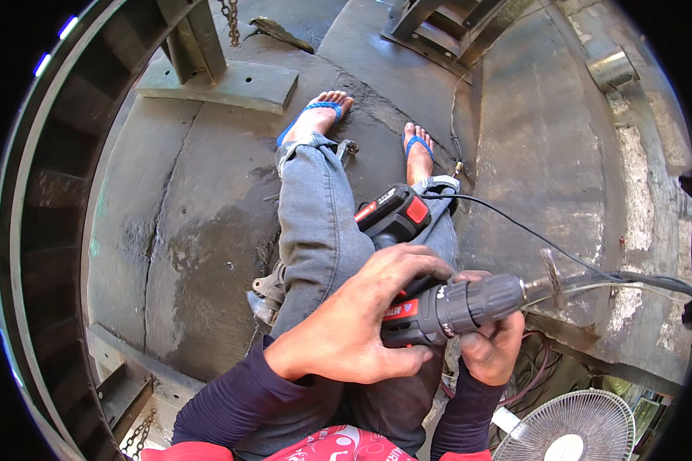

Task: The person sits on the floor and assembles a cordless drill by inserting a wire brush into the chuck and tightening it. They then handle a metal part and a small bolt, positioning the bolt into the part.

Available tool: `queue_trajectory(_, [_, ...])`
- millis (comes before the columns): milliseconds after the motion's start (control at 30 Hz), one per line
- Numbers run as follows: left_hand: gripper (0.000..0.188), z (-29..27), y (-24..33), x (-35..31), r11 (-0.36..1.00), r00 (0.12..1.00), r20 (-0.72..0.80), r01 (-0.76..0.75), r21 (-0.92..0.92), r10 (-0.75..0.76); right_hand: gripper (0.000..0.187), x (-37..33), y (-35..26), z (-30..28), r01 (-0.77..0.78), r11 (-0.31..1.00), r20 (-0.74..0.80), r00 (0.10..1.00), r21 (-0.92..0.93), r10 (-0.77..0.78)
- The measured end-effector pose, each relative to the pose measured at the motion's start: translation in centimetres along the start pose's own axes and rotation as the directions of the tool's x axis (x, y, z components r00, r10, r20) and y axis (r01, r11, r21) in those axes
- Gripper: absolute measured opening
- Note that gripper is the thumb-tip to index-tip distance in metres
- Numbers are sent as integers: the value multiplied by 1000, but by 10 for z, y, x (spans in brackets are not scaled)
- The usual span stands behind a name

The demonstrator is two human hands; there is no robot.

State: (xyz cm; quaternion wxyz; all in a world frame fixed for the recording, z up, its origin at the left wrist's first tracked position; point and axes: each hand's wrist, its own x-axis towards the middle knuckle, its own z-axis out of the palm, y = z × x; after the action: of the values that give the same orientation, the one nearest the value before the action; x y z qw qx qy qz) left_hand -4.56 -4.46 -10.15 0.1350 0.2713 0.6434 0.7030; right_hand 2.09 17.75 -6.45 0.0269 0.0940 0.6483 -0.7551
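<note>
Across my lap lies a black cordless drill (457, 307) with red panels, its chuck pointing right. My left hand (361, 315) is wrapped around the drill's body, the thumb near and the fingers over the far side. Around the underside of the chuck, my right hand (494, 349) closes with thumb and fingers. From the chuck sticks a short metal shank with a flat, worn metal piece (551, 278) at its tip; its exact kind I cannot make out. The drill's battery pack (396, 211) points away from me above my thigh. Part of the handle is hidden by my left hand.
A black cable (515, 227) runs right from near the battery pack. A fan (569, 430) stands at lower right. Beside my left leg is a metal tool (265, 296), partly hidden. Steel frames (207, 81) and a curved ribbed metal ring (54, 207) border the concrete floor.
</note>
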Motion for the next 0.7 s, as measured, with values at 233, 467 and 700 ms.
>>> queue_trajectory(233, [87,13,16,-12,974,993,-58,114,198,-105,91,-7,2,9,-100,994,101,990,51,95])
queue_trajectory(467, [92,25,14,-20,945,980,-150,166,283,-127,91,-2,0,15,-100,994,123,987,-48,105])
queue_trajectory(700, [92,38,18,-24,930,969,-238,146,338,-65,98,-19,-2,24,-143,990,-61,988,-18,141])
